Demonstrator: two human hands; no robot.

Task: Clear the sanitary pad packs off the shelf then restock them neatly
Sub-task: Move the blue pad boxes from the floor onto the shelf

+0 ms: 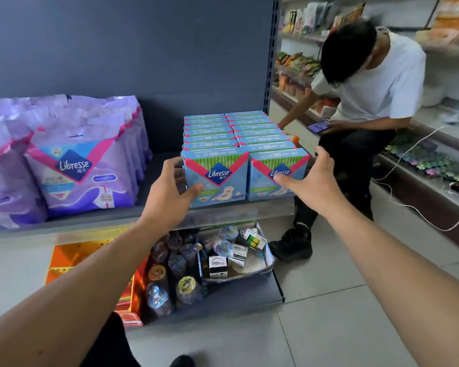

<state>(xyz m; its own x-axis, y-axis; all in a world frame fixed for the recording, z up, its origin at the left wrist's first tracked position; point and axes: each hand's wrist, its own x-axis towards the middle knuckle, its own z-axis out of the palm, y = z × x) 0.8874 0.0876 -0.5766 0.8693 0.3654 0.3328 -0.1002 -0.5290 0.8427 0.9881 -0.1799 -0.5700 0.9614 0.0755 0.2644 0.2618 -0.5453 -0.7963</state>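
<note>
Left hand [170, 186]: grip wide, fingers spread, thumb touching front face of front-left blue Libresse pack [217, 178], fingers at its left edge; not clenched. Right hand [310, 178]: grip released, spread; thumb on front of front-right blue Libresse pack [276, 176], fingers at its right side. Contact behind packs hidden. Blue packs stand in two rows on shelf [236, 210], between both hands. Purple Libresse packs [77, 165] at 9 o'clock, cut off left. Seated person [368, 102] at 2 o'clock.

Blue Libresse packs [239, 154] stand upright in two neat rows on the shelf [249, 210] (purple packs [77, 165] leftward).
</note>
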